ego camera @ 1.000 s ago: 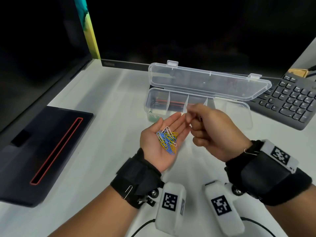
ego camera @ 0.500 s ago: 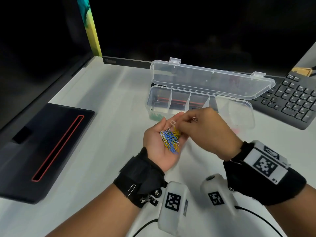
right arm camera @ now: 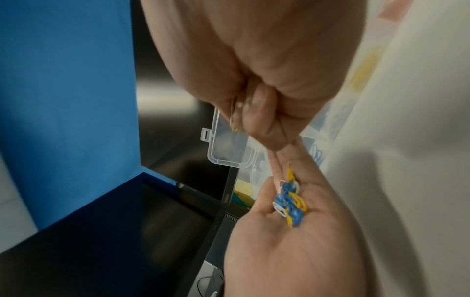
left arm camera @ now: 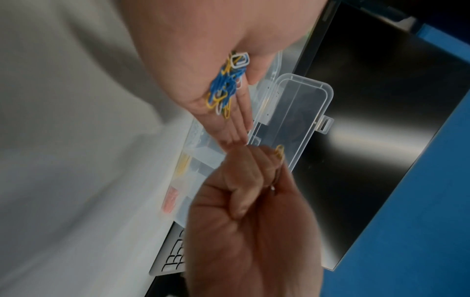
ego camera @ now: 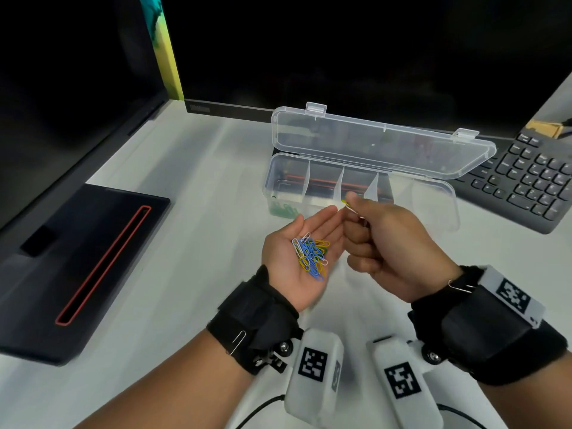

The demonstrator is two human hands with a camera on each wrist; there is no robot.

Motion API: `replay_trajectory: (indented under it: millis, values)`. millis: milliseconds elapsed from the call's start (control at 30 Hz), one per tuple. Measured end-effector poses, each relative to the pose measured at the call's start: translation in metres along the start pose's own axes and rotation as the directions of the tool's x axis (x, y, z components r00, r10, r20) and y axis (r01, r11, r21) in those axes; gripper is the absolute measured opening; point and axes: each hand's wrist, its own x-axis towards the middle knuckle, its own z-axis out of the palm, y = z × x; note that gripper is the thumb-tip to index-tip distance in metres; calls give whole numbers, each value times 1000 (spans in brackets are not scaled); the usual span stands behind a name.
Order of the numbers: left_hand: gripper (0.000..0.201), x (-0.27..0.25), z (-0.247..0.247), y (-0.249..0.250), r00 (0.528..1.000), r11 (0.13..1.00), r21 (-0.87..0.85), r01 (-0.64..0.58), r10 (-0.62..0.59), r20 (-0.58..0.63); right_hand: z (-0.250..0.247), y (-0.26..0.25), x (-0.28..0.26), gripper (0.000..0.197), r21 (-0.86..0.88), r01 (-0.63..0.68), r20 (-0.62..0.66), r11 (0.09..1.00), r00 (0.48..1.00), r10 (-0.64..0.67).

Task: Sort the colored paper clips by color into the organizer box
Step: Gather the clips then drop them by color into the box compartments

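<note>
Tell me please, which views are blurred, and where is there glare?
Head view: mostly sharp, the pile of clips on the left hand is crisp. Left wrist view: the right hand is blurred; glare streaks the dark screen. Right wrist view: the clips are smeared; glare on the same screen.

We note blue, yellow and white in the paper clips (ego camera: 310,254) on the left hand (ego camera: 297,258). The clip (left arm camera: 279,151) pinched by the right hand (ego camera: 393,243) is yellow. The organizer box (ego camera: 439,188) is clear plastic; green clips (ego camera: 283,209) fill its leftmost compartment, and the left wrist view shows yellow and pink ones in others. White table (ego camera: 192,212); black keyboard (ego camera: 532,181); black stand (ego camera: 77,258) with a red-edged slot; black wrist straps (ego camera: 253,317) with black-and-white square markers (ego camera: 312,362)
</note>
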Motion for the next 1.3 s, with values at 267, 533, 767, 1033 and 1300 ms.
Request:
replay_trajectory:
  millis: [267,533,767,1033,1300]
  values:
    - [58,-4,1,-5,993,998,4,67,-67,95,3,2,15,48,-871,215,111,441,962,-249]
    - [45,1,-1,-3,998,999,-24,28,-27,48,-2,-5,8,45,-607,211,12,766,966,-257]
    - [45,3,-3,6,999,1000,15,-2,2,39,-12,5,1,26,147,-80,87,986,994,67]
    - [44,1,-2,8,999,1000,19,-1,0,47,-12,9,-2,13,210,-71,159,975,987,37]
    - [44,0,0,6,998,999,-41,-13,16,60,-14,2,-6,48,-42,-35,-15,999,999,34]
